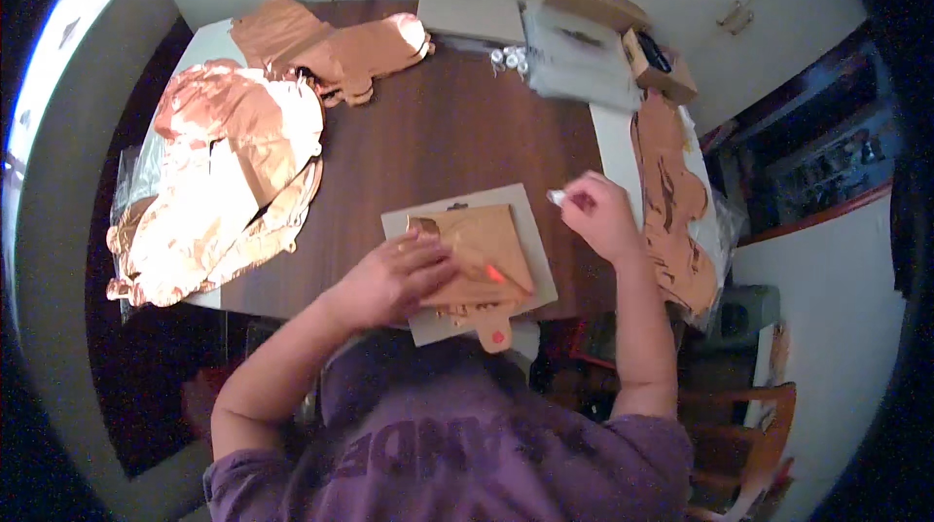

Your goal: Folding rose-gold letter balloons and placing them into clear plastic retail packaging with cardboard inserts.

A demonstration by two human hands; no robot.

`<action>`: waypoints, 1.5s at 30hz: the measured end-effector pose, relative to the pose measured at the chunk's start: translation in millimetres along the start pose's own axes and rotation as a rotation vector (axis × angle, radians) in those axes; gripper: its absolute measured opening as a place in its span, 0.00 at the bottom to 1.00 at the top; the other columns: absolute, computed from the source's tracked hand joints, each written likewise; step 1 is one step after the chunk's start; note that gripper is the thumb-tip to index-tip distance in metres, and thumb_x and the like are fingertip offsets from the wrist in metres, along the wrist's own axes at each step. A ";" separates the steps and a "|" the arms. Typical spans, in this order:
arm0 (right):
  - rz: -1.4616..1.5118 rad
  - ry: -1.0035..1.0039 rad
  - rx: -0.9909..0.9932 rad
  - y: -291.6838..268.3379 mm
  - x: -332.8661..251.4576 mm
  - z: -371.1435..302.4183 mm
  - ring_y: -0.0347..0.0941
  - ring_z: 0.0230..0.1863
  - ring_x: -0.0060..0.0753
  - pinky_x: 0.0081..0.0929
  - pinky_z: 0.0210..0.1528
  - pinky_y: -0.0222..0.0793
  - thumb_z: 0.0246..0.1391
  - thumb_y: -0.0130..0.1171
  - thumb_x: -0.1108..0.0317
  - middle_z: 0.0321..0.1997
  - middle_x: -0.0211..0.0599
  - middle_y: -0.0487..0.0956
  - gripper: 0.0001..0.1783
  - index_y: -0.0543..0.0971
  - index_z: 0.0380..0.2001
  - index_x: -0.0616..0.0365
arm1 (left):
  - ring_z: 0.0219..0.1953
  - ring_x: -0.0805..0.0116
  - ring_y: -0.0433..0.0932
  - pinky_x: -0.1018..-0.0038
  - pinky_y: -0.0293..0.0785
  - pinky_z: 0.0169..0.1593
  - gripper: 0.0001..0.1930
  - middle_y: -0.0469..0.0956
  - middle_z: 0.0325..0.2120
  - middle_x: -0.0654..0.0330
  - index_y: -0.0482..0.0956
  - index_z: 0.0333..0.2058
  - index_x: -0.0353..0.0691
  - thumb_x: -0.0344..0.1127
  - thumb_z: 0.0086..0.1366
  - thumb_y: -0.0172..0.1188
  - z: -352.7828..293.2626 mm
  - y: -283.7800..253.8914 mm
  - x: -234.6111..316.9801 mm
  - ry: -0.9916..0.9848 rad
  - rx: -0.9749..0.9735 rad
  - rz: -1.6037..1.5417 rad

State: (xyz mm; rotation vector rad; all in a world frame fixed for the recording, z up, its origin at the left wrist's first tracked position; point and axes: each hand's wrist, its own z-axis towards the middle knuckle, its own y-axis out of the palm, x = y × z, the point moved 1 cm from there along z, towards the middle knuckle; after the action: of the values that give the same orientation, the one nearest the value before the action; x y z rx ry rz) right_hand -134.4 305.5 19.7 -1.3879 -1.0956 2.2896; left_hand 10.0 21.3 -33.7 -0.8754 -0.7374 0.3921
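Note:
A folded copper-coloured foil balloon lies on a grey card at the table's near edge. Its rounded tab with a red dot hangs over the card's lower edge. My left hand rests on the left side of the foil, fingers stretched out over it. To the right of the card and raised above the table, my right hand is closed in a pinch. A small white piece sticks out from its fingertips; its kind is too small to make out.
Flat, shiny foil balloons are heaped on the left, with more foil behind. Another foil shape lies along the right edge. Small white rolls, clear plastic packets and an open cardboard box stand at the back.

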 end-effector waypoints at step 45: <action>-0.193 -0.228 -0.131 54.4 -42.8 -31.9 0.64 0.64 0.49 0.43 0.67 0.56 0.57 0.56 0.62 0.61 0.48 0.70 0.24 0.72 0.54 0.63 | 0.62 0.44 0.63 0.48 0.55 0.66 0.27 0.71 0.55 0.49 0.77 0.47 0.39 0.46 0.50 0.67 12.9 -2.1 3.0 0.017 -0.185 0.138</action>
State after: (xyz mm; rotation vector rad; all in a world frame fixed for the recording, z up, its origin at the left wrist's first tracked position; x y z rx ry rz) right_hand -76.6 259.6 0.8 -1.0276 -1.4042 2.3105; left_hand 2.8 28.9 -25.4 -1.1069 -0.7072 0.4429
